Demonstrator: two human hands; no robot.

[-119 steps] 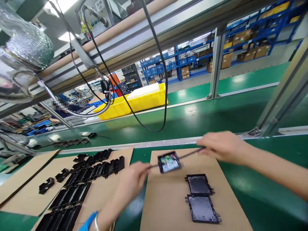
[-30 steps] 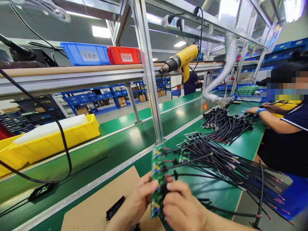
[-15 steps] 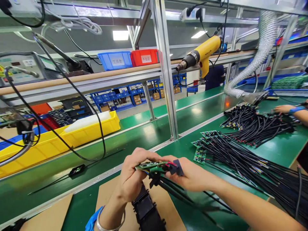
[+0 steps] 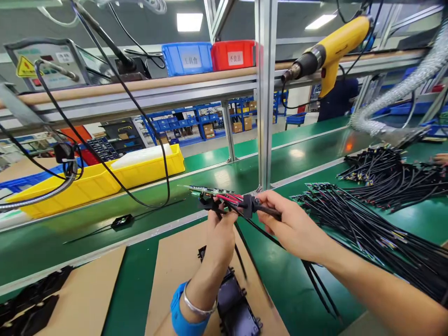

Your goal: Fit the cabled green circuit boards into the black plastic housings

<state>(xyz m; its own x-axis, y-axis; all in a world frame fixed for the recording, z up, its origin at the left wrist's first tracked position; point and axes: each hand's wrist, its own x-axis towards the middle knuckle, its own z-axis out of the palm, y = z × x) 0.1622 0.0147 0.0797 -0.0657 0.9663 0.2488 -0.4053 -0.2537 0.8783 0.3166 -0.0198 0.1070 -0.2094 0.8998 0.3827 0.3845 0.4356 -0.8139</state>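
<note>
A green circuit board (image 4: 206, 190) with red and black wires is held flat and edge-on above the bench. My left hand (image 4: 220, 233) grips a black clip and wire just under the board. My right hand (image 4: 294, 226) holds the black cable (image 4: 268, 211) and its black strain-relief piece at the board's right end. Black leads hang from the board toward the green mat. Black plastic housings (image 4: 234, 303) lie on a cardboard sheet (image 4: 175, 275) below my left wrist, partly hidden by it.
A pile of wired boards (image 4: 353, 219) covers the mat at right, with more black cables (image 4: 388, 172) beyond. An aluminium post (image 4: 265, 93) stands behind my hands. A yellow heat gun (image 4: 329, 49) hangs above. Yellow bins (image 4: 105, 179) sit across the conveyor. Another person's hand (image 4: 441, 159) shows far right.
My view swung from the housings on the cardboard to the pile at right and partway back. Both hands took a wired board and now hold it higher, level, above the cardboard.
</note>
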